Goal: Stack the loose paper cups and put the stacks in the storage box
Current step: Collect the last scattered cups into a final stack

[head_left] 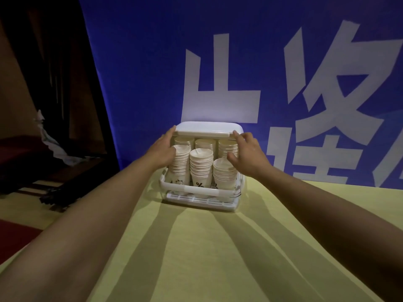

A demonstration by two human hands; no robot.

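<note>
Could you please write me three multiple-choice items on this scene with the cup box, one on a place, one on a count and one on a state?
1. Where does the clear plastic storage box stand?
A. on the yellow-green tablecloth, before the blue banner
B. on the floor
C. on a chair

2. How many stacks of white paper cups show in the box's front row?
A. one
B. three
C. five

3. What are the hands doing?
A. both rest flat on the tablecloth
B. the left hand and the right hand touch the ends of the raised white lid
C. each holds one loose cup

Answers: 1 A, the box sits on the cloth with the banner behind it. 2 B, three stacks stand side by side in front, more behind. 3 B, fingertips meet the lid's front corners.
</note>
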